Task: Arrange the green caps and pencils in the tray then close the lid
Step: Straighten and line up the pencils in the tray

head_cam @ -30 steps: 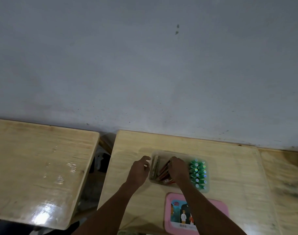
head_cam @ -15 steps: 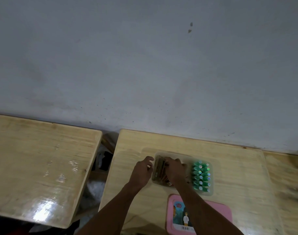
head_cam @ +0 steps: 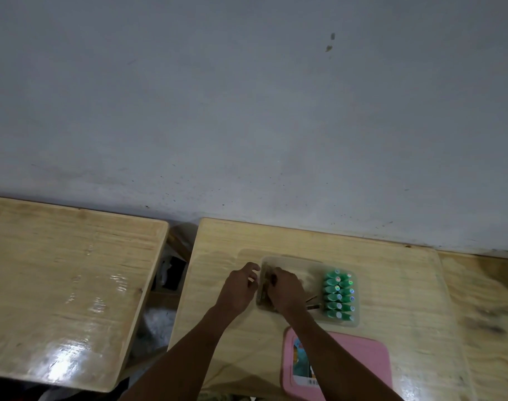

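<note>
A clear plastic tray [head_cam: 310,263] lies on the wooden desk [head_cam: 391,285]. Several green caps [head_cam: 339,295] stand in two rows at its right end. Brown pencils [head_cam: 264,287] lie packed along its left end, and two more pencil ends [head_cam: 313,303] stick out from under my right wrist. My right hand [head_cam: 284,290] rests over the pencils with its fingers curled on them. My left hand [head_cam: 239,287] is at the tray's left wall, fingers bent and touching the edge. The pink lid [head_cam: 362,363] lies flat in front of the tray.
A second wooden desk [head_cam: 67,285] stands to the left across a dark gap [head_cam: 168,276]. A grey wall [head_cam: 247,111] rises right behind both desks. Another wooden surface [head_cam: 484,314] adjoins the desk on the right.
My right hand has slid left across the tray, pushing the pencils toward its left end. My left hand has stayed at the tray's left wall. The camera has shifted slightly.
</note>
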